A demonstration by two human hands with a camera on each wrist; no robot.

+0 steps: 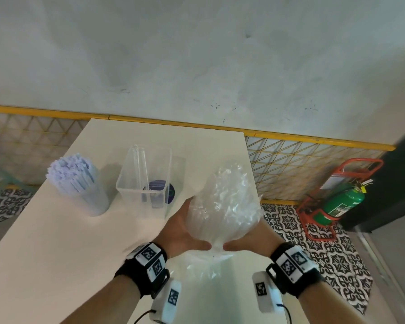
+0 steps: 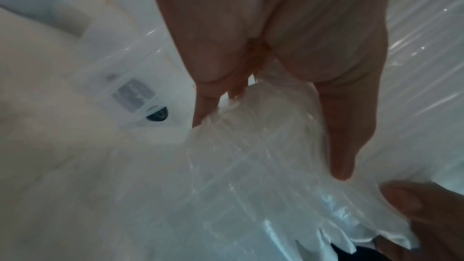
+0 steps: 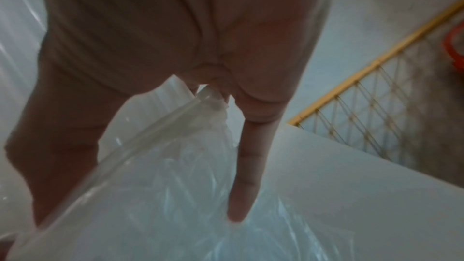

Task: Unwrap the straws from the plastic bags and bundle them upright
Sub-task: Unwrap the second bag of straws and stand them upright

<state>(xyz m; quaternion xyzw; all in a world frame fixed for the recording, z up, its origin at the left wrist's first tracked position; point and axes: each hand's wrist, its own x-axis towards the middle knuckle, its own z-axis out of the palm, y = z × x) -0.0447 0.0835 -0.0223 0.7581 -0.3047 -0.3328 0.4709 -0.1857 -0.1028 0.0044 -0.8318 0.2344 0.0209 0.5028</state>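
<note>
A crumpled clear plastic bag (image 1: 222,206) is held up over the white table (image 1: 56,253) between both hands. My left hand (image 1: 187,228) cups its left side, thumb on the near face, fingers behind it. My right hand (image 1: 248,242) grips the right side the same way. In the left wrist view the left hand (image 2: 276,47) lies along the bag (image 2: 251,166). In the right wrist view a clear straw-like tube (image 3: 150,146) crosses the bag (image 3: 175,195) under the right hand (image 3: 175,27). A bundle of pale lilac straws (image 1: 76,181) stands upright at the left.
A clear square container (image 1: 126,183) stands mid-table, holding a clear straw and a dark blue round item (image 1: 159,185). The table's right edge is close to the right hand. Beyond it are a yellow mesh railing (image 1: 302,164), patterned floor and a green fire extinguisher (image 1: 341,204).
</note>
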